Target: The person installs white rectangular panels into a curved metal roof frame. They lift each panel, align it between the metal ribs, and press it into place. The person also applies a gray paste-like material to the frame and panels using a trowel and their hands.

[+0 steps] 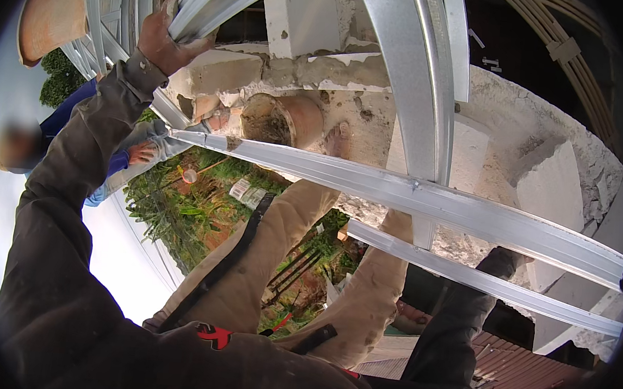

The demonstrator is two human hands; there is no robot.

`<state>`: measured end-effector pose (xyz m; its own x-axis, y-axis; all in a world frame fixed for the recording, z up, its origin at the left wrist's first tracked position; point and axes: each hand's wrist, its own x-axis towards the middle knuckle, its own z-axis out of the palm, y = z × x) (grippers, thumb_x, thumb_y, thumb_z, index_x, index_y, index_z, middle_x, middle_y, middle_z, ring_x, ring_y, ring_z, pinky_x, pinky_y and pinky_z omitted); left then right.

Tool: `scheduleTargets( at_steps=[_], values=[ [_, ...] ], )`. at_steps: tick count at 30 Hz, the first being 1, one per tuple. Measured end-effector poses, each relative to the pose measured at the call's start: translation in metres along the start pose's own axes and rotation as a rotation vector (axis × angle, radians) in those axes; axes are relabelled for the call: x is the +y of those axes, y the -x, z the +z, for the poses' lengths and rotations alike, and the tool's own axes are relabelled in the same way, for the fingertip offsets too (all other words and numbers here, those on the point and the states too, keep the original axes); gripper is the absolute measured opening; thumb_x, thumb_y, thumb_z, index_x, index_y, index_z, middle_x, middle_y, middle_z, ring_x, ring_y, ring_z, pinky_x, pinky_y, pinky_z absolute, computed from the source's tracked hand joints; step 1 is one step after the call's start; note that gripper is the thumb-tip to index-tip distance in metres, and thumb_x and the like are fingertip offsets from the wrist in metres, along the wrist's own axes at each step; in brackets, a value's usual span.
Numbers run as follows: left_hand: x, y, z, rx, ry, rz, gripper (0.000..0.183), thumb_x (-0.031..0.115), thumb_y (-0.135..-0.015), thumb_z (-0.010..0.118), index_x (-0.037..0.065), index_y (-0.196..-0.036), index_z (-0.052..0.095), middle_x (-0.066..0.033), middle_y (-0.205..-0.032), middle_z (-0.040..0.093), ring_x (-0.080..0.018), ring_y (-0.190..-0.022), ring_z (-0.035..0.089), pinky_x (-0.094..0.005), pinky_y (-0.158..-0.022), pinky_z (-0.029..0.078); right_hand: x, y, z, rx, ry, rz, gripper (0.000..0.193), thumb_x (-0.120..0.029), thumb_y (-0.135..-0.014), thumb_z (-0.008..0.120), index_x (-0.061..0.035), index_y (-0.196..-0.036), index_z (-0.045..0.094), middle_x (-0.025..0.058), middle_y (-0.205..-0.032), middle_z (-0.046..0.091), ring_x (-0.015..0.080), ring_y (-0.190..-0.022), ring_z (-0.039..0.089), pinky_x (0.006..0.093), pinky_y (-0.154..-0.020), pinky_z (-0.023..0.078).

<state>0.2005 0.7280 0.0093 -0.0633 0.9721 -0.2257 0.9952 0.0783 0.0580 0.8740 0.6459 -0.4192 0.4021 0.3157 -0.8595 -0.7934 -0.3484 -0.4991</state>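
Note:
Up at the far left, my left hand (164,40) is closed round the end of a shiny galvanized steel channel (228,1) that runs up out of view. My right arm reaches beneath a long steel channel (399,190) and a narrower strip (480,281). Only a sliver of my right hand (522,259) shows, beside the pale wall; its fingers are hidden. The long channel lies crosswise in front of me. Another wide channel (416,78) runs up from it at the middle, and the two meet or overlap there.
A rough masonry wall top (361,125) carries pale blocks (307,19) and a clay pipe (299,120). A second clay pipe (51,17) stands far left. Another person in blue (77,106) is near it. Grass and debris (179,199) lie far below; corrugated roofing (524,368) is lower right.

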Motion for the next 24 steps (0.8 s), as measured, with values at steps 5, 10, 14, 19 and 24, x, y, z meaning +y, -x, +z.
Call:
scheduleTargets(
  at_steps=[5,10,14,19,24],
  values=[
    [-0.004,0.006,0.0,0.052,-0.135,0.069,0.066,0.029,-0.064,0.079,0.002,-0.115,0.048,-0.0191,-0.088,0.065,-0.0311,-0.075,0.067,-0.0366,-0.071,0.054,0.006,0.033,0.008,0.01,-0.029,-0.011,0.059,-0.03,-0.074,0.074,-0.0053,-0.123,0.051,0.0163,-0.121,0.052,0.0299,-0.11,0.051,0.0493,-0.083,0.051],
    [-0.031,0.007,0.004,0.009,-0.016,0.07,0.061,0.02,-0.067,0.077,-0.003,-0.116,0.048,-0.019,-0.088,0.065,-0.0315,-0.076,0.065,-0.0374,-0.069,0.052,0.007,0.083,0.01,0.127,0.003,-0.072,0.054,-0.029,-0.074,0.074,-0.005,-0.118,0.054,0.0146,-0.114,0.056,0.0273,-0.102,0.054,0.0452,-0.077,0.053],
    [-0.054,0.009,0.01,0.15,-0.097,0.187,0.061,0.023,-0.066,0.078,-0.002,-0.115,0.05,-0.0186,-0.087,0.063,-0.0312,-0.075,0.063,-0.0393,-0.071,0.05,-0.001,0.108,0.004,0.186,0.18,-0.276,0.043,-0.027,-0.074,0.075,-0.004,-0.107,0.061,0.0106,-0.097,0.063,0.023,-0.086,0.06,0.0383,-0.067,0.052],
    [-0.055,0.009,0.015,0.049,-0.017,0.051,0.06,0.024,-0.066,0.078,-0.001,-0.112,0.05,-0.0185,-0.085,0.061,-0.0331,-0.073,0.06,-0.0401,-0.069,0.049,-0.017,0.118,-0.016,0.379,0.501,-0.328,0.025,-0.013,-0.069,0.076,0.0054,-0.082,0.064,0.0071,-0.076,0.062,0.0171,-0.066,0.057,0.0318,-0.057,0.047],
    [-0.032,0.002,0.013,0.033,0.056,-0.009,0.053,0.024,-0.065,0.078,0.003,-0.106,0.051,-0.0175,-0.084,0.06,-0.0337,-0.072,0.06,-0.0403,-0.068,0.049,-0.033,0.158,-0.02,0.567,0.559,-0.444,0.035,-0.015,-0.063,0.079,0.0104,-0.079,0.062,0.0111,-0.074,0.061,0.0194,-0.061,0.055,0.0338,-0.06,0.047]
  ],
)
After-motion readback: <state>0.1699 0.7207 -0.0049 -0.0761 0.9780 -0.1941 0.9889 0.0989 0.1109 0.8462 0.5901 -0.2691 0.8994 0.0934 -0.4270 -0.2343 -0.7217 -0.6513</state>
